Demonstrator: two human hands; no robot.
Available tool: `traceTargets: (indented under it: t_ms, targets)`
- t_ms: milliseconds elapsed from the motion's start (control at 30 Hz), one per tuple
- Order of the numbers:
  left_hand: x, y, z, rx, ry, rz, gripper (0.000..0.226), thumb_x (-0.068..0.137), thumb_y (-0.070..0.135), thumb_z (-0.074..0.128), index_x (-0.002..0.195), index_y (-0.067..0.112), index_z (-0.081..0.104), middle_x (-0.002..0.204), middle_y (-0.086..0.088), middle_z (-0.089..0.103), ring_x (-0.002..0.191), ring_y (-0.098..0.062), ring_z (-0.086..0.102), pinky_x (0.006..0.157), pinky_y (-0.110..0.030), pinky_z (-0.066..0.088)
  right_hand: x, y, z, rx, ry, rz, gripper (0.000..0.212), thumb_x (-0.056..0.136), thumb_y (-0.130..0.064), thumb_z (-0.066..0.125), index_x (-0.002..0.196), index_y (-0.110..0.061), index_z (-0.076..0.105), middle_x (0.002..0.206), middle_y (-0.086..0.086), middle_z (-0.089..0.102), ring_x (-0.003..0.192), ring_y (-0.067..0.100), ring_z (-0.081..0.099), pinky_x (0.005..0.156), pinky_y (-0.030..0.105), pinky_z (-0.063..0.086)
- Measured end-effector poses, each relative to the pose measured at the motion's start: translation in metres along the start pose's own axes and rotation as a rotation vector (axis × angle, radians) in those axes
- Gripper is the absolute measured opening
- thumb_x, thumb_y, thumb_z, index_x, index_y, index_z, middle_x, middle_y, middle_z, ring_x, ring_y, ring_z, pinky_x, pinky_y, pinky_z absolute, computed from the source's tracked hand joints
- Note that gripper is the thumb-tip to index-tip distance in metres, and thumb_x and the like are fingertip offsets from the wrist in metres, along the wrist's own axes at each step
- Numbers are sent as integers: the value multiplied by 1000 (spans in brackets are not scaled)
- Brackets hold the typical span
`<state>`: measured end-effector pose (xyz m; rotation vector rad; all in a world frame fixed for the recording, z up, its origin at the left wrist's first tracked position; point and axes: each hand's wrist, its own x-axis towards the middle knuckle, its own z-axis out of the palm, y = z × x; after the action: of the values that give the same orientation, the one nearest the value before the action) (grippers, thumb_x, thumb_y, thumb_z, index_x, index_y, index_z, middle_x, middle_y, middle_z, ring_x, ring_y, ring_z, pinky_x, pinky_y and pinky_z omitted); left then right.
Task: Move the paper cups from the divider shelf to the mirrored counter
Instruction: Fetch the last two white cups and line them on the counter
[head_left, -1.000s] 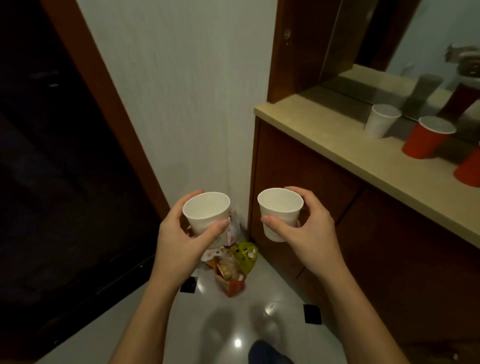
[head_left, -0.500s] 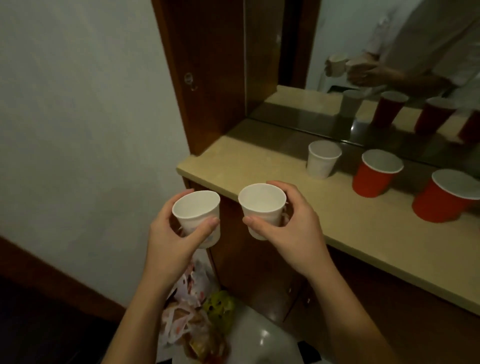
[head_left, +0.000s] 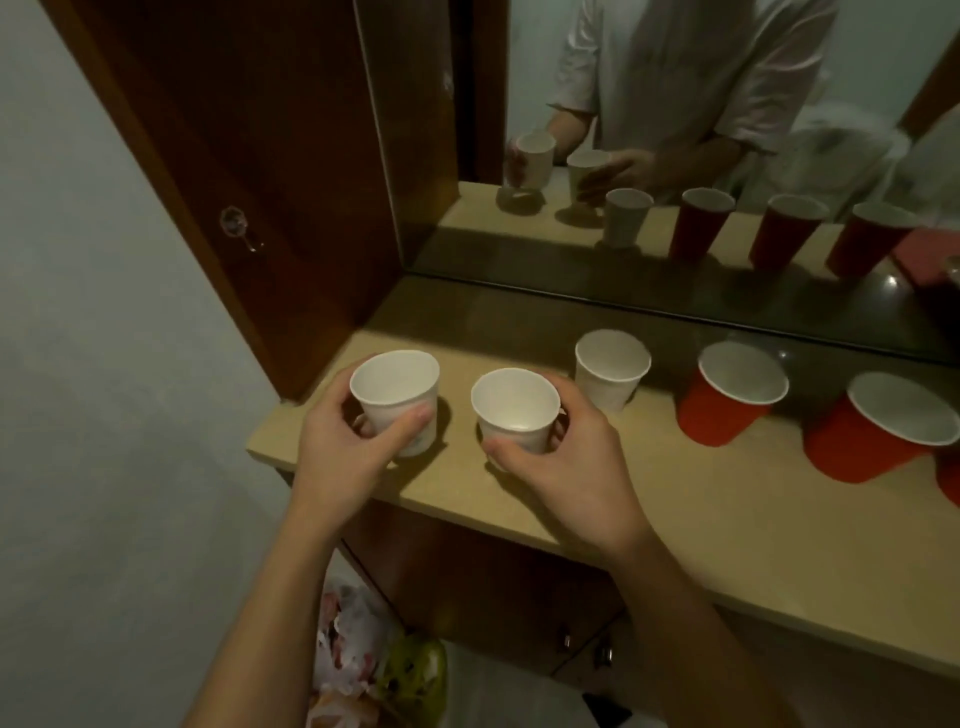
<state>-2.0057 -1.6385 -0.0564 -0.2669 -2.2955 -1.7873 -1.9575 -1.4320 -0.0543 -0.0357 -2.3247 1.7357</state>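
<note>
My left hand (head_left: 345, 447) grips a white paper cup (head_left: 396, 382) over the left end of the beige mirrored counter (head_left: 727, 530). Just to its right, my right hand (head_left: 571, 473) holds a second white paper cup (head_left: 517, 408) low over the counter; whether either cup touches the surface I cannot tell. Both cups are upright and empty. A third white paper cup (head_left: 610, 366) stands on the counter just right of my right hand.
Two red cups (head_left: 727, 397) (head_left: 878, 431) stand further right on the counter, a third cut off at the frame edge. The mirror (head_left: 675, 156) rises behind, a dark wooden panel (head_left: 270, 182) bounds the left end. Bags (head_left: 384, 670) lie on the floor below.
Both hands have carried their cups forward from in front of the cabinet to above the counter's left end, and the view has closed in on the counter.
</note>
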Motion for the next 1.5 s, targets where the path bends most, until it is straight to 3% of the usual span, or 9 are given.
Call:
traceTargets:
  t_ms: [100,267,500,667,833,933,1100,1267,1500]
  targets:
    - [31,-7,1,42,-48,19,61,67,38,81,122,24,57,114,18,61,102,14,55,73,-2,44,21,1,10,-23,50,16,62,68,-33,84,122,-31,54,114,-17,63,105,1,58,89,31,53]
    - [69,-19,6,61,-111,25,62,70,30,83,124,20,56,114,16,60,100,16,55,72,-1,43,52,9,28,-58,100,23,59,68,-41,82,119,-38,51,111,-22,60,104,-5,55,85,20,49]
    - [96,-35,12,131,-153,-11,59,71,18,83,122,17,53,110,9,60,91,21,54,69,1,41,74,24,39,-144,220,66,57,69,-43,81,114,-40,46,111,-17,60,104,4,58,86,28,52]
    - [100,-42,9,192,-166,-5,64,69,22,84,124,19,52,112,5,60,97,7,56,72,1,40,76,31,42,-190,286,94,58,66,-39,84,111,-37,48,108,-14,61,101,6,59,86,30,53]
    - [100,-46,6,252,-182,-1,70,67,37,84,127,24,50,120,5,60,109,-7,57,84,-12,43,73,31,42,-203,268,117,63,65,-37,85,116,-37,48,114,-15,59,104,6,57,90,33,52]
    - [93,-45,1,280,-200,-22,81,66,46,82,135,26,45,131,8,53,116,-7,52,94,-23,44,64,29,39,-243,225,120,70,66,-37,83,126,-33,47,120,-14,55,110,7,54,94,36,50]
    - [72,-38,-16,597,-162,80,78,78,55,68,142,20,42,137,0,49,120,-16,50,95,-33,45,41,22,29,-424,157,71,81,77,-40,74,146,-27,32,138,-10,43,125,8,43,101,28,40]
    - [35,-29,-29,925,-159,215,61,84,53,57,132,14,52,132,-9,54,117,-26,50,91,-43,47,6,16,19,-723,95,-38,63,87,-50,59,141,-29,37,137,-10,42,120,8,44,90,24,39]
    - [-2,-17,-24,1023,-242,288,61,84,58,44,126,17,58,127,-6,58,118,-25,51,92,-44,44,-31,12,2,-1043,31,-172,56,88,-57,48,132,-22,51,126,-2,55,114,15,50,86,27,44]
